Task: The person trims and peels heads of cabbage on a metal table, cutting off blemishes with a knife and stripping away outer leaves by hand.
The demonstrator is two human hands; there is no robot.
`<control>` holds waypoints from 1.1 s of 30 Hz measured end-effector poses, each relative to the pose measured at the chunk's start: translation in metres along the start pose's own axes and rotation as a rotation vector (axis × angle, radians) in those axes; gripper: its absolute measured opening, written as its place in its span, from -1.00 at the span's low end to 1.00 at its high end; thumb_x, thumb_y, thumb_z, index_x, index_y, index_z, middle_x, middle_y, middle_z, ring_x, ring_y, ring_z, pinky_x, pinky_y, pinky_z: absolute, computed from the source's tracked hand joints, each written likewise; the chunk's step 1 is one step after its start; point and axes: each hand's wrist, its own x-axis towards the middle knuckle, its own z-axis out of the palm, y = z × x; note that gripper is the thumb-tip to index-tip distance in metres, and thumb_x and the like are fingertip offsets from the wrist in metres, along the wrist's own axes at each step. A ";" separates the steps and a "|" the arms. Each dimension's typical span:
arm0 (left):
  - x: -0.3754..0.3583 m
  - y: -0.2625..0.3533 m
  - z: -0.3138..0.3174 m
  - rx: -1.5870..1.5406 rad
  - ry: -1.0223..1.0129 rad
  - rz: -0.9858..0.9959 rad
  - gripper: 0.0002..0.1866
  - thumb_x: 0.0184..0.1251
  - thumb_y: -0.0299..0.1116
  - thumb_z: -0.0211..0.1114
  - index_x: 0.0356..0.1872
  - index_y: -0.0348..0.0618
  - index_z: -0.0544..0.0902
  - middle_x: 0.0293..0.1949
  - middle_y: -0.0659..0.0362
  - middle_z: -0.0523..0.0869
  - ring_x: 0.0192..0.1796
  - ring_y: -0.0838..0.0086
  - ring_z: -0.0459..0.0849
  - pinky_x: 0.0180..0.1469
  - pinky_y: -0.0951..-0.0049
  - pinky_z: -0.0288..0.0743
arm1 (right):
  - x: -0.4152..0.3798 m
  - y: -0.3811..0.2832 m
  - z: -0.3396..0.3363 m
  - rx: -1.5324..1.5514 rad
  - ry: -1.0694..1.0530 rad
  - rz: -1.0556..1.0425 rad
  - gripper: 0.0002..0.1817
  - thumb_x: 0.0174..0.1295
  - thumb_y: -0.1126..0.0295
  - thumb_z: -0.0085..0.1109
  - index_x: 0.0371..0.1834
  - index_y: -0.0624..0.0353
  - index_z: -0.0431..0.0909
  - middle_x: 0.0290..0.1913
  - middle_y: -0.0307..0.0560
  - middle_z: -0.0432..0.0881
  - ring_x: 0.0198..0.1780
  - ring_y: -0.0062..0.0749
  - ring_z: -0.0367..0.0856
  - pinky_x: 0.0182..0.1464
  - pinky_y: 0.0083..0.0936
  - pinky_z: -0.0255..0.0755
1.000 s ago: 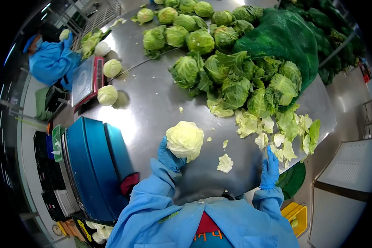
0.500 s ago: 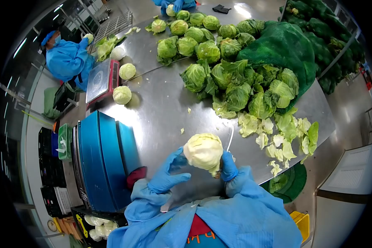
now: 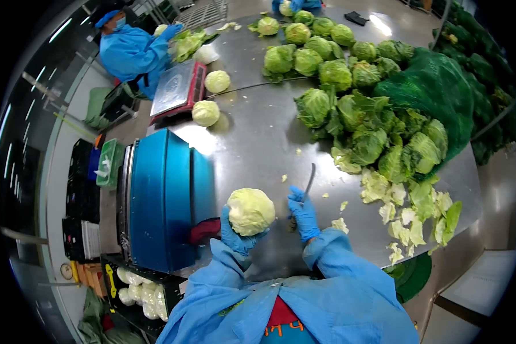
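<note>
A pale, trimmed cabbage (image 3: 251, 211) rests in my left hand (image 3: 237, 239), whose blue-gloved fingers curve around its left side and underneath. Just to the right, my right hand (image 3: 303, 213) is closed on a knife (image 3: 310, 179); its thin blade points up and away from me. The cabbage and the knife are apart. Small leaf scraps (image 3: 339, 225) lie on the steel table (image 3: 258, 143) near my right hand.
Untrimmed cabbages (image 3: 367, 146) spill from a green mesh sack (image 3: 433, 97), with loose leaves (image 3: 421, 212) below. Two pale cabbages sit beside a red-framed scale (image 3: 178, 89). Blue bins (image 3: 166, 200) stand at left. A co-worker (image 3: 133, 54) handles a cabbage behind the scale.
The cabbage has moved left and now sits in my left hand. My right hand has left it and moved up, with the knife pointing away. The view has shifted leftward.
</note>
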 end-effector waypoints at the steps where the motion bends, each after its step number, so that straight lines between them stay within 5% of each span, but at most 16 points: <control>1: -0.002 0.000 0.008 -0.018 0.105 0.104 -0.15 0.21 0.36 0.16 0.45 0.14 0.27 0.42 0.10 0.36 0.42 0.01 0.35 0.32 -0.26 0.38 | 0.012 0.026 0.003 0.056 -0.220 0.106 -0.38 0.33 0.28 0.21 0.44 0.13 0.28 0.25 -0.04 0.44 0.00 -0.46 0.54 -0.07 -0.52 0.58; 5: 0.008 0.015 -0.003 -0.134 0.025 0.224 -0.15 0.22 0.35 0.15 0.46 0.15 0.26 0.41 0.08 0.36 0.40 0.01 0.36 0.33 -0.26 0.36 | 0.035 0.067 0.057 0.426 -0.332 0.107 -0.28 0.32 0.40 0.14 0.55 0.09 0.11 0.49 -0.04 0.24 0.32 -0.21 0.41 0.23 -0.32 0.48; 8: 0.015 0.017 0.014 -0.107 0.000 0.205 -0.14 0.22 0.34 0.16 0.47 0.14 0.24 0.43 0.08 0.34 0.42 0.00 0.35 0.34 -0.26 0.34 | 0.062 0.057 0.038 0.522 0.042 -0.045 -0.24 0.30 0.39 0.17 0.57 0.07 0.08 0.52 -0.04 0.18 0.34 -0.17 0.38 0.22 -0.27 0.48; 10: 0.015 0.015 0.019 -0.013 0.003 0.120 -0.14 0.23 0.32 0.18 0.47 0.12 0.24 0.42 0.06 0.35 0.42 0.00 0.35 0.34 -0.27 0.34 | 0.062 0.017 -0.003 0.479 0.224 -0.048 -0.18 0.25 0.40 0.18 0.58 0.02 0.04 0.46 -0.03 0.25 0.28 -0.19 0.42 0.15 -0.31 0.52; 14: 0.046 -0.005 0.005 0.200 0.166 0.093 -0.17 0.25 0.25 0.23 0.46 0.10 0.23 0.40 0.01 0.36 0.41 -0.02 0.36 0.34 -0.29 0.32 | 0.019 -0.001 -0.134 0.522 0.259 -0.215 -0.17 0.21 0.43 0.12 0.59 -0.02 0.04 0.17 -0.06 0.52 -0.06 -0.36 0.54 -0.05 -0.44 0.54; 16: 0.057 -0.026 -0.009 0.306 0.196 0.114 -0.18 0.20 -0.02 0.41 0.43 -0.07 0.26 0.35 -0.02 0.43 0.37 0.04 0.43 0.36 -0.11 0.38 | -0.019 -0.014 -0.201 0.494 0.363 -0.218 -0.18 0.23 0.38 0.13 0.59 -0.04 0.04 0.10 -0.04 0.57 -0.16 -0.41 0.56 -0.12 -0.48 0.53; 18: 0.068 -0.052 -0.019 0.558 0.170 0.126 -0.18 0.17 -0.18 0.48 0.41 -0.17 0.28 0.30 -0.02 0.48 0.34 0.09 0.48 0.37 0.02 0.41 | -0.058 -0.026 -0.251 0.454 0.689 -0.251 -0.21 0.25 0.38 0.12 0.58 -0.03 0.06 0.03 -0.01 0.60 -0.27 -0.49 0.54 -0.25 -0.60 0.51; 19: 0.074 -0.065 -0.011 0.691 0.166 0.162 -0.18 0.05 -0.26 0.56 0.33 -0.27 0.35 0.20 0.01 0.56 0.24 0.22 0.56 0.32 0.21 0.47 | -0.078 -0.034 -0.267 0.372 0.757 -0.275 -0.24 0.27 0.39 0.11 0.57 -0.03 0.10 -0.05 -0.06 0.61 -0.36 -0.57 0.50 -0.36 -0.65 0.46; 22: 0.090 -0.103 -0.008 1.197 -0.074 0.321 -0.06 -0.11 -0.25 0.67 0.33 -0.26 0.33 0.21 0.03 0.54 0.24 0.25 0.55 0.31 0.25 0.44 | -0.111 -0.046 -0.282 0.224 0.938 -0.146 -0.48 0.30 0.35 0.18 0.36 -0.04 0.43 -0.41 -0.36 0.51 -0.63 -0.82 0.22 -0.68 -0.78 0.10; 24: 0.096 -0.127 -0.002 1.427 -0.099 0.409 0.02 -0.23 -0.17 0.71 0.30 -0.31 0.32 0.17 -0.03 0.51 0.19 0.19 0.54 0.27 0.21 0.44 | -0.117 -0.054 -0.247 0.174 0.836 0.031 -0.59 0.27 0.33 0.28 0.21 0.02 0.55 -0.41 -0.33 0.55 -0.55 -0.75 0.37 -0.56 -0.72 0.31; 28: 0.090 -0.155 0.021 1.715 -0.109 0.514 0.09 -0.31 -0.09 0.73 0.30 -0.33 0.30 0.14 -0.10 0.45 0.17 0.08 0.49 0.23 0.13 0.42 | -0.107 -0.058 -0.159 -0.193 0.294 0.053 -0.73 0.21 0.22 0.39 -0.16 0.15 0.68 -0.34 -0.24 0.67 -0.30 -0.44 0.60 -0.16 -0.48 0.52; 33: 0.085 -0.160 0.036 1.965 -0.186 0.635 0.17 -0.32 0.02 0.70 0.34 -0.35 0.25 0.16 -0.16 0.40 0.17 -0.02 0.46 0.22 0.05 0.39 | -0.088 -0.062 -0.146 -0.674 0.138 0.165 -0.63 0.12 0.08 0.45 -0.38 0.18 0.63 -0.45 -0.10 0.64 -0.39 -0.38 0.61 -0.27 -0.41 0.49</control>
